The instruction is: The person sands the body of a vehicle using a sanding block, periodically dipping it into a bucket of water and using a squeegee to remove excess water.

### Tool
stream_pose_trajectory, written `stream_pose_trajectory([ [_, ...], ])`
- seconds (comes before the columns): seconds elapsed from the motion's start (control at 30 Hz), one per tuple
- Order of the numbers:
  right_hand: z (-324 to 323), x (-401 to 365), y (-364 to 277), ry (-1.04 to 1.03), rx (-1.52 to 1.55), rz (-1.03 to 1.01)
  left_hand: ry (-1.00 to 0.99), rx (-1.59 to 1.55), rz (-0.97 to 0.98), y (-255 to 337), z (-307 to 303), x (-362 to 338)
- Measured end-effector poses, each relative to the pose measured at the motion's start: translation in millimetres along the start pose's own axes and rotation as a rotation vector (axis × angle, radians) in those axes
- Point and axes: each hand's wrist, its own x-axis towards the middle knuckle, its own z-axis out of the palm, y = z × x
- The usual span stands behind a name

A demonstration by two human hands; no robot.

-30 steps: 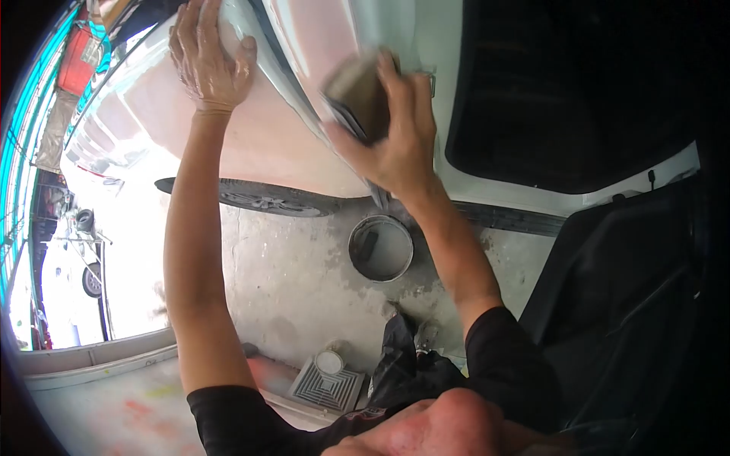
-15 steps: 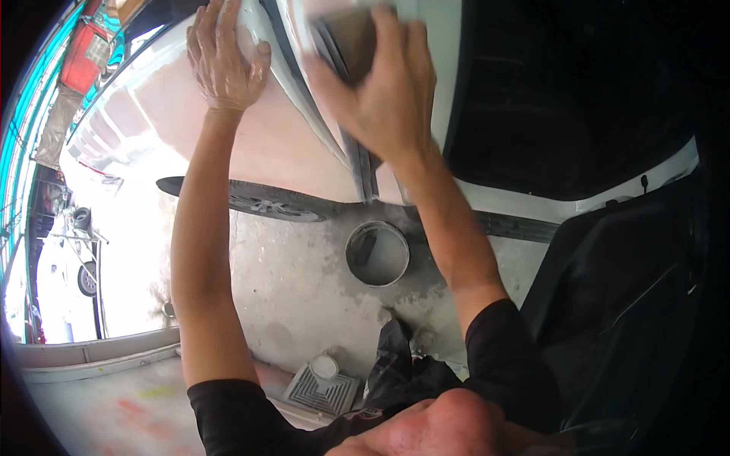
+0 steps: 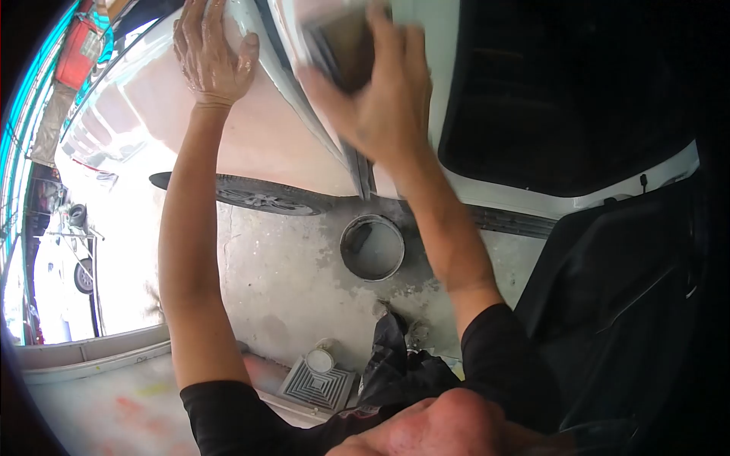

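My left hand (image 3: pixel 209 64) lies spread and wet on the pale pink and white car panel (image 3: pixel 266 137), near its upper edge. On the other side of a dark gap, my right hand (image 3: pixel 388 99) grips a brown and dark flat block (image 3: pixel 344 47) against a white part of the car body. The right hand and the block are blurred, and the face of the block against the surface is hidden.
A round bucket (image 3: pixel 372 248) of cloudy liquid stands on the floor below the car, beside a wheel (image 3: pixel 266 196). Nearer are a small tub (image 3: pixel 319 360) and a square grate (image 3: pixel 318 386). A black door panel (image 3: pixel 608 281) is at right.
The whole view has shifted slightly. My left hand sits a little further left in the picture, still spread. The block in my right hand appears slightly lower and further left.
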Motion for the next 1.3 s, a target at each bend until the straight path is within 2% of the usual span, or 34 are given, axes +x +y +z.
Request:
stream_pose_trajectory([
  [0.07, 1, -55, 21, -0.016, 0.019, -0.014, -0.007, -0.019, -0.011, -2, 4, -4],
  [0.17, 3, -119, 51, -0.045, 0.100, -0.010, 0.093, -0.081, 0.133, -3, 8, 3],
  [0.23, 2, -146, 68, -0.062, 0.105, -0.020, 0.135, -0.120, 0.211, 2, 10, 7],
  [0.4, 3, -187, 93, -0.087, 0.140, -0.040, 0.130, -0.103, 0.197, 4, 10, 6],
  [0.57, 4, -94, 52, -0.020, 0.130, -0.089, 0.125, -0.095, 0.206, 2, 13, 4],
  [0.7, 8, -159, 80, -0.034, 0.086, -0.083, 0.140, -0.133, 0.230, 3, 13, 8],
  [0.8, 9, -138, 71, 0.011, 0.111, -0.119, 0.145, -0.100, 0.211, 1, 13, 6],
  [0.87, 7, -91, 47, 0.023, 0.050, -0.109, 0.111, -0.073, 0.207, -4, 16, -1],
  [0.93, 9, -92, 49, 0.046, 0.077, -0.129, 0.072, -0.015, 0.166, -21, 19, -6],
  [1.0, 10, -131, 69, 0.023, 0.086, -0.131, 0.038, 0.030, 0.147, -16, 14, -5],
  [1.1, 7, -128, 66, 0.017, 0.106, -0.136, 0.080, 0.031, 0.138, -12, 13, -2],
  [1.2, 3, -92, 47, -0.016, 0.048, -0.100, 0.130, -0.026, 0.152, -13, 19, -3],
  [1.3, 0, -91, 48, -0.039, 0.024, -0.146, 0.091, -0.015, 0.135, -11, 14, -4],
])
